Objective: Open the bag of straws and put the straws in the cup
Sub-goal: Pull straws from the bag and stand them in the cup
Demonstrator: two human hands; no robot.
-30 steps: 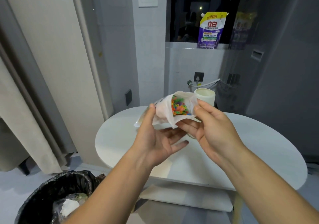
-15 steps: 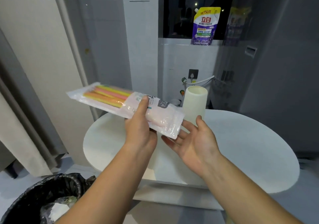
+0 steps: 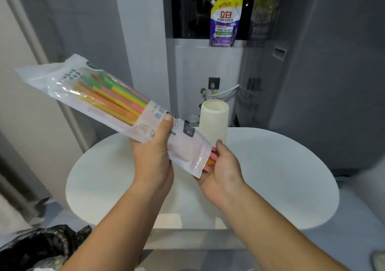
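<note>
Bag [image 3: 83,91] slants up, left of the cup [image 3: 213,122], left hand [image 3: 154,158] gripping its lower end. Straws [image 3: 211,159] poke out just before the cup into the cupped right hand [image 3: 223,170]; fingers hidden, grip unclear. Cup upright on the desk [image 3: 281,177].

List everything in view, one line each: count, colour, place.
bag: one, clear with white print, tilted, held above the table
straws: many, green, yellow, orange, pink, inside the bag, tips poking out its lower end
cup: one, cream, upright on the table
table: one, white, round, below the hands
pouch: one, purple and white, on the window ledge
bin bag: one, black, bottom left
left hand: grips the bag's middle
right hand: cupped at the bag's lower end, fingers hidden
</note>
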